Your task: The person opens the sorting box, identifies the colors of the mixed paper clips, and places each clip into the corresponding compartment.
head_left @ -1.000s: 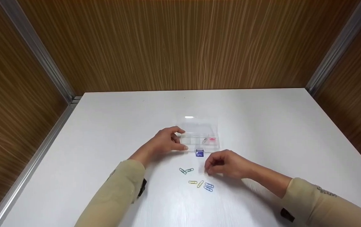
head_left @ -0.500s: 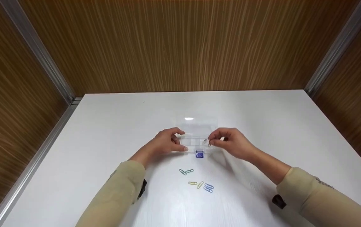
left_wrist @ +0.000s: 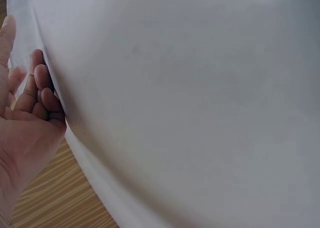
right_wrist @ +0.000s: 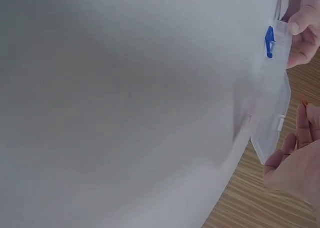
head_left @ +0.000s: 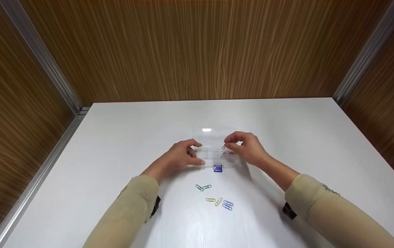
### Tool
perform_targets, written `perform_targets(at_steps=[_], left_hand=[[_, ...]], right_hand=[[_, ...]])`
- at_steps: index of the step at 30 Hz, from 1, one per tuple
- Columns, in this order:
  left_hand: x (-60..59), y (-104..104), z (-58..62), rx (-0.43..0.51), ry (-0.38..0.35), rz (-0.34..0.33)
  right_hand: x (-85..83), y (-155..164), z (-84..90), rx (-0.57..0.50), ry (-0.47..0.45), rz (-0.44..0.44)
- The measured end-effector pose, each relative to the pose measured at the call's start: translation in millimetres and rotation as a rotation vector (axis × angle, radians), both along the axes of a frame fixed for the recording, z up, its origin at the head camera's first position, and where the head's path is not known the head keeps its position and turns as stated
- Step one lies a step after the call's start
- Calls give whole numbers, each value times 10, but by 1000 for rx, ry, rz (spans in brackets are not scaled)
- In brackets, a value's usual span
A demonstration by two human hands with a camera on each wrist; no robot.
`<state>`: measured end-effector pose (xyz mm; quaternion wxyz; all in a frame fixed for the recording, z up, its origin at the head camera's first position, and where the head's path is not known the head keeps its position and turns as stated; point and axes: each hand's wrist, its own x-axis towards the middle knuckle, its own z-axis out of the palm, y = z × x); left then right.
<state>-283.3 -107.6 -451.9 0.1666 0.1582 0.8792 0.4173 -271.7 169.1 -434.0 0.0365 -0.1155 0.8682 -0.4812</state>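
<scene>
A clear plastic divided box [head_left: 208,155] lies on the white table with its lid [head_left: 210,137] open toward the back and a blue latch [head_left: 218,168] in front. My left hand [head_left: 182,154] holds the box by its left end, thumb at the front and forefinger at the back. Over the box's back right compartments, my right hand [head_left: 248,146] pinches a small orange-red paper clip [head_left: 223,146] between thumb and fingertips. Below it, one compartment contains a dark-looking paper clip [head_left: 223,154]; red-pink clips [head_left: 231,153] show in the compartment to its right, partly behind the hand.
In front of the box lie two green paper clips [head_left: 206,186], two yellow ones [head_left: 210,199] and blue ones [head_left: 227,203] on the white table [head_left: 131,127]. Wood-grain panels [head_left: 197,51] enclose the table at the back and sides.
My right hand has moved from the table in front of the box up and back over its right compartments, carrying the orange-red paper clip. The left hand stays on the box.
</scene>
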Motion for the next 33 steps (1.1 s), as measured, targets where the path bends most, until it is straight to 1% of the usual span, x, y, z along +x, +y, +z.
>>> perform_targets(at_steps=[8,13,16,19,25,33], left_hand=[[-12,-17,-17,-10,16,-9],[-12,-17,-7,-4,20,-11],[-11,-16,-2,-5,15,-11],[-10,-17,0,-1,5,-7],[-23,-23,-7,0,11,-16],[-11,-45,17,-9,21,-14]], right_hand=[[-43,-47,-80,-10,22,-16],[-43,-43,-70,-10,18,-12],[-20,-28,-33,-9,0,-22],[21,-1,26,-1,11,-21],[164,91,123,20,95,9],[361,214,115,31,125,57]])
